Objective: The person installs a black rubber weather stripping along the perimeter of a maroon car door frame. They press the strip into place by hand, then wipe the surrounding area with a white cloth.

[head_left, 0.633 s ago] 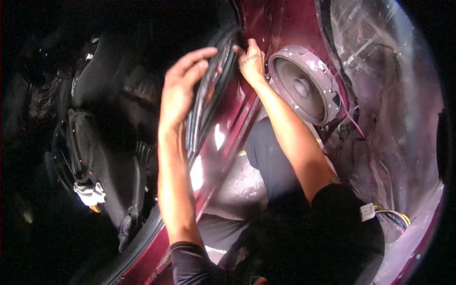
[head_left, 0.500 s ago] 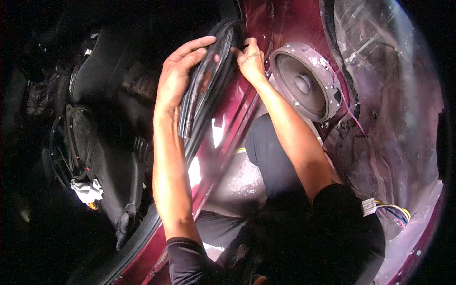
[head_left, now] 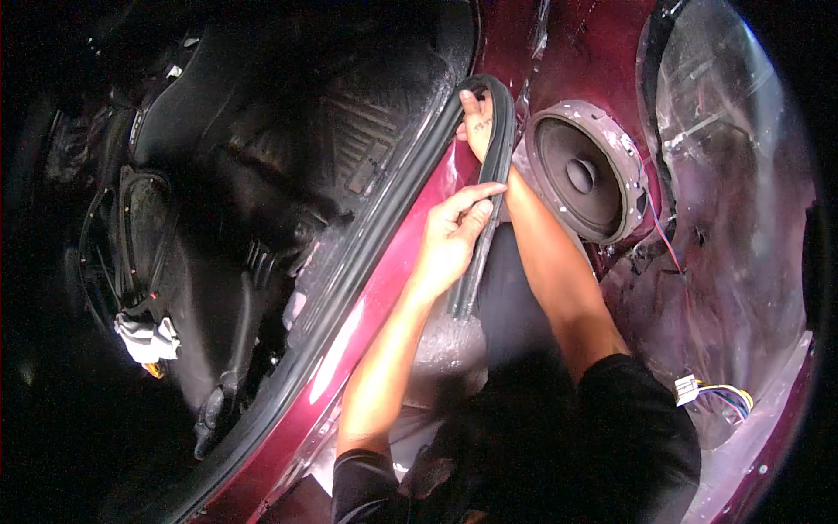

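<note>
A long black rubber door seal (head_left: 496, 162) runs up along the sill and bends back on itself at the top, its free end hanging down over my dark trouser leg. My right hand (head_left: 477, 127) is inside this bend, partly hidden by the strip, with its fingers curled around the rubber. Lower down, my left hand (head_left: 449, 240) pinches the hanging part between thumb and fingers. The other run of the seal (head_left: 345, 279) lies along the inner edge of the red car sill (head_left: 384, 275), beside the dark cabin.
To the right, a round speaker (head_left: 580, 175) sits in the stripped door (head_left: 733, 227), with thin wires next to it. A white connector (head_left: 687, 389) with coloured wires sticks out lower right. Black footwell trim (head_left: 349, 140) and a white cloth-like item (head_left: 147, 339) are on the left.
Both hands have moved right, the left also lower, away from the cabin side. The bunched seal now forms a narrow bend hanging outside the sill, and the footwell has come into sight.
</note>
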A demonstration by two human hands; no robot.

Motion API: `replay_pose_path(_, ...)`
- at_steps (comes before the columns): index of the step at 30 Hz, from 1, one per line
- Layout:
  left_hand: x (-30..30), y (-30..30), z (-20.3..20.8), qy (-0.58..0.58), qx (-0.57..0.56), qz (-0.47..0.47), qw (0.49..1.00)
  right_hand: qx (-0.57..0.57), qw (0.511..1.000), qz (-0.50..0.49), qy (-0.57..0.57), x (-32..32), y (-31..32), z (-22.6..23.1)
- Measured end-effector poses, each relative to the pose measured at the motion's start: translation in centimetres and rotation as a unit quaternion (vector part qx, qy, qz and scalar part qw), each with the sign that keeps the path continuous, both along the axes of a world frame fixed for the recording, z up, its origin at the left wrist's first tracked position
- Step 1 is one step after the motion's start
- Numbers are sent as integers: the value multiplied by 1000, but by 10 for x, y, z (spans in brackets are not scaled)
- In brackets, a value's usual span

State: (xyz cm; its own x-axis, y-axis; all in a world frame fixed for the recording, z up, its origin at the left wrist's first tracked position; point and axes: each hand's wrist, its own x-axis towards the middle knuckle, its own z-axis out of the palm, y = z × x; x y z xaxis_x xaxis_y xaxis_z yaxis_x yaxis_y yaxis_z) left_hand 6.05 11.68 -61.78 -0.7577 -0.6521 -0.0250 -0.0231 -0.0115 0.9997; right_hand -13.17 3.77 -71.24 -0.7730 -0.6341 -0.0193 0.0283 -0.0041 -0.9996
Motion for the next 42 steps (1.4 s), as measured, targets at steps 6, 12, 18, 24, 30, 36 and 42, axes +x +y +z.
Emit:
replay_pose_path(6, -24, -21, 37, 29, 161, -7, 986, 36, 995, -46, 77, -18, -9, -4)
replay_pose_path(12, -32, -24, 20, 93, 53, 41, 993, -32, 995, -33, 93, -16, -5, 9)
replay_pose_path(18, -24, -53, 39, 92, 127, 53, 986, 56, 965, -64, 249, -22, 6, 19)
replay_pose_path(24, -40, -90, 74, 25, 58, 40, 997, 99, 950, -62, 289, -27, -2, 19)
replay_pose_path(30, -30, -128, 97, 30, 32, -33, 998, 173, 936, -95, 291, 3, 13, 35)
replay_pose_path(36, -32, -135, 91, 27, 23, -60, 998, 14, 788, 17, 616, 37, -22, 33)
replay_pose_path(42, -11, -138, 106, 136, 176, -51, 974, 55, 736, 103, 667, 37, -48, 18)
